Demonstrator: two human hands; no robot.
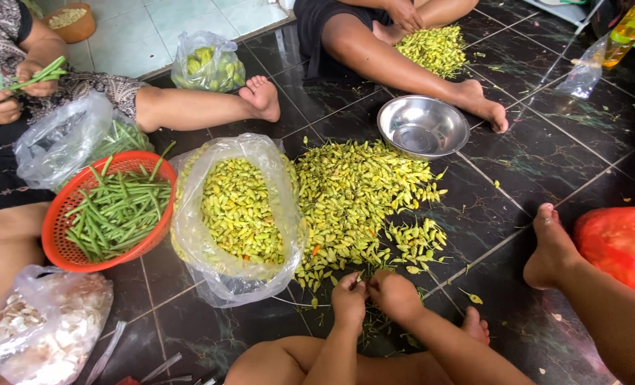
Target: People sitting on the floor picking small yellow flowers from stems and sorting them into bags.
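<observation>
Both hands met at the near edge of the heap: the left hand (348,298) and right hand (394,294) pinched one small yellow-green chili pepper (362,276) between their fingertips. Just beyond lay the loose pile of peppers (353,196) on the dark tiled floor (546,153), largely unsorted by the look of it. Beside it, a clear plastic bag (235,214) held many more. Farther off, the steel bowl (423,127) stood empty.

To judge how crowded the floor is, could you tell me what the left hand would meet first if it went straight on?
Probably the pile of yellow-green chilies on the floor: the left hand points into its near edge.
</observation>
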